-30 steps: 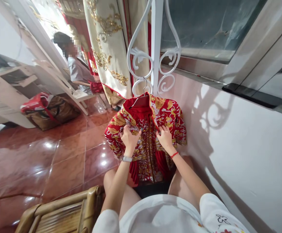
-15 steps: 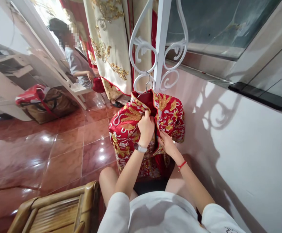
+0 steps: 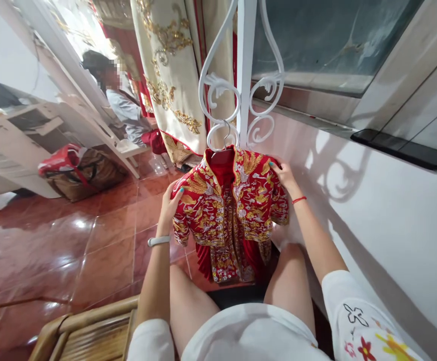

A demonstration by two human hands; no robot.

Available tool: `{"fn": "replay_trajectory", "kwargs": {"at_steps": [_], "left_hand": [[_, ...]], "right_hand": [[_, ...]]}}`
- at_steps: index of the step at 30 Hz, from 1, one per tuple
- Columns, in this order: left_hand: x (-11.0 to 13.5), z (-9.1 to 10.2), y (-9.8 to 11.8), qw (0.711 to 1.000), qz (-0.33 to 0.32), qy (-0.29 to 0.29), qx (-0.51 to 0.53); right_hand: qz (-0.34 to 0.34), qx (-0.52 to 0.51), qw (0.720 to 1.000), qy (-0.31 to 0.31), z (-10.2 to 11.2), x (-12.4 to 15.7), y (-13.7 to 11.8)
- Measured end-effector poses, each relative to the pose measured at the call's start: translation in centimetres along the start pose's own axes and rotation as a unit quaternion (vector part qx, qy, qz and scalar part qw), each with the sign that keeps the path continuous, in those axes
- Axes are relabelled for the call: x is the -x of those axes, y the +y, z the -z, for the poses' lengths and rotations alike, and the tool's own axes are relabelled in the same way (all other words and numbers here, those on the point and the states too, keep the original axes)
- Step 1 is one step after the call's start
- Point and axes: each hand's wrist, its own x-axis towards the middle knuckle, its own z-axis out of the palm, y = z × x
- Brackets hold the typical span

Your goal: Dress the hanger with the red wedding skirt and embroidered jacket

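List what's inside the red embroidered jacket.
Inside the jacket: a hanger at the collar, plain red cloth, gold-embroidered cloth lower down. The front panels and sleeves hide the rest.

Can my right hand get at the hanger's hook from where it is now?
Probably yes: the hook shows uncovered above the jacket, and nothing seems to block your right hand, though it would have to leave the jacket first.

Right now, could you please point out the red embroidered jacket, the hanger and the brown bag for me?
Red embroidered jacket (image 3: 256, 203), head view: front panel on the picture's right.
Hanger (image 3: 222, 157), head view: body, within the collar.
Brown bag (image 3: 98, 170), head view: its side.
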Motion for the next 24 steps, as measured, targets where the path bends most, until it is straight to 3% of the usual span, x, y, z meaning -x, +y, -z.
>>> {"fn": "replay_trajectory", "kwargs": {"at_steps": [2, 5, 8, 11, 14, 17, 21, 24], "left_hand": [[-1.3, 0.1, -0.1, 1.000, -0.002, 0.012, -0.013], [-2.4, 0.0, 1.5, 0.996, -0.022, 0.057, -0.063], [-2.2, -0.7, 2.6, 0.992, -0.053, 0.062, -0.096], [-1.0, -1.6, 1.9, 0.993, -0.043, 0.054, -0.100], [0.1, -1.5, 0.6, 0.997, -0.009, 0.027, -0.074], [1.0, -0.5, 0.0, 0.994, -0.049, 0.044, -0.082], [2.1, -0.3, -0.4, 0.975, -0.159, 0.017, -0.155], [2.9, -1.3, -0.6, 0.969, -0.164, 0.017, -0.183]], "right_hand": [[-0.037, -0.069, 0.997, -0.026, 0.3, -1.2, 1.1], [-0.101, -0.140, 0.983, -0.059, 1.0, -1.7, 2.8], [-0.154, -0.184, 0.967, -0.088, 1.0, -1.5, 4.4], [-0.164, -0.165, 0.971, -0.057, 0.1, -0.7, 5.6], [-0.123, -0.098, 0.987, 0.011, -0.3, 0.7, 5.5], [-0.031, 0.004, 0.997, 0.069, 0.5, 2.4, 4.3], [0.065, 0.174, 0.983, 0.013, 0.4, 4.6, 2.5], [0.061, 0.285, 0.956, -0.041, -1.9, 6.1, 1.8]]}}
